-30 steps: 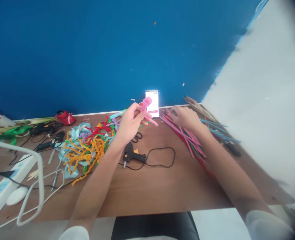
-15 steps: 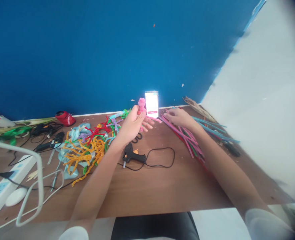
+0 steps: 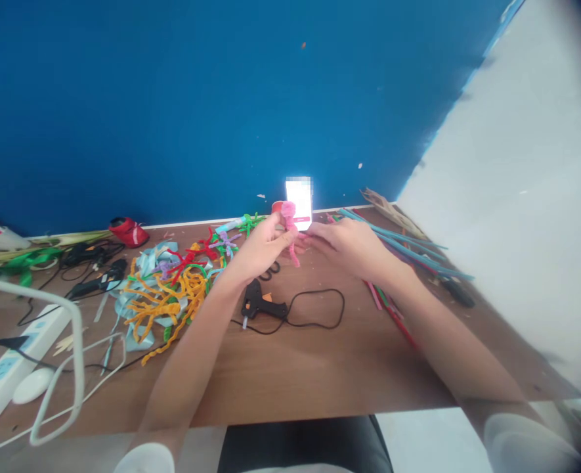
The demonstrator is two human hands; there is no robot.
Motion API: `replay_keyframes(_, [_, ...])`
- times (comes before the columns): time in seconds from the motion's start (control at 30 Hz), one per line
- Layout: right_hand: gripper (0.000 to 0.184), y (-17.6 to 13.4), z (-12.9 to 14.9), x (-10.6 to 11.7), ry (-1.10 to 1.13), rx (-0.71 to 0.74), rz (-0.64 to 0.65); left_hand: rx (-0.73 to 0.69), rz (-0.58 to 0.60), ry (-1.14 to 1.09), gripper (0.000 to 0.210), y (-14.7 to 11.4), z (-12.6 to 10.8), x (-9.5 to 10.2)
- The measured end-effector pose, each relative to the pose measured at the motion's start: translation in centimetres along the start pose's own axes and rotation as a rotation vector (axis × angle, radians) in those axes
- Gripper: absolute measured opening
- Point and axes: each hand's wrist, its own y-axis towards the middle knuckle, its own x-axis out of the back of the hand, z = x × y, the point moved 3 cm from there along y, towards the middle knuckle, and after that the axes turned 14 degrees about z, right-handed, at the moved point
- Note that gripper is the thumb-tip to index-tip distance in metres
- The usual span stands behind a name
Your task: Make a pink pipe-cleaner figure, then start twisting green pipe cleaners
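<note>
My left hand (image 3: 261,248) is closed around a small pink pipe-cleaner figure (image 3: 289,211), its fuzzy round head standing above the thumb. One pink strand hangs below the fingers. From the right, my right hand (image 3: 353,248) meets it, fingers pinched at a pink limb of the figure; the fingertips are partly hidden. Right behind the figure a lit phone (image 3: 299,197) leans against the wall. Under my right wrist lies a bundle of pink, red and green pipe cleaners (image 3: 392,309), with blue pipe cleaners (image 3: 413,244) beyond.
A black glue gun (image 3: 259,303) with its cable lies in front of my hands, dark scissor handles (image 3: 272,270) behind it. To the left are a heap of orange twisted pipe cleaners (image 3: 172,305), a white power strip (image 3: 21,364) and a red item (image 3: 129,232).
My right hand has left the pipe-cleaner bundle and moved left to the pink figure. My left hand has shifted slightly right and turned the figure. A red round thing now shows behind it.
</note>
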Motion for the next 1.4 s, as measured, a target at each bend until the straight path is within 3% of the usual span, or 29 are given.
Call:
replay_keyframes(0.17, [0.033, 0.1, 0.9, 0.0, -0.016, -0.103, -0.070, -0.036, -0.077, 0.023, 0.032, -0.2, -0.5, 0.1])
replay_keyframes(0.4, [0.032, 0.2, 2.0, -0.3, 0.586, -0.026, -0.118, -0.079, -0.091, 0.027, 0.032, -0.3, -1.1, -0.3])
replay_keyframes(0.5, [0.031, 0.1, 2.0, -0.4, 0.709, -0.014, -0.125, -0.103, -0.079, 0.007, 0.029, -0.4, -1.4, -0.3])
replay_keyframes(0.63, [0.030, 0.1, 2.1, -0.2, 0.610, 0.035, -0.100, -0.119, -0.055, 0.004, 0.022, -0.3, -1.6, -0.4])
replay_keyframes(0.9, [0.031, 0.0, 2.2, 0.1, 0.363, -0.016, -0.053, -0.157, -0.148, 0.016, 0.025, 0.0, -1.1, -0.2])
replay_keyframes(1.13, [0.031, -0.1, 2.2, 0.2, 0.403, 0.038, -0.008, -0.271, -0.154, 0.053, 0.024, 0.0, -1.2, -0.1])
replay_keyframes(1.4, [0.034, -0.5, 3.1, 0.4, 0.514, 0.113, 0.030, -0.293, -0.234, 0.100, 0.016, -0.4, -1.4, -0.1])
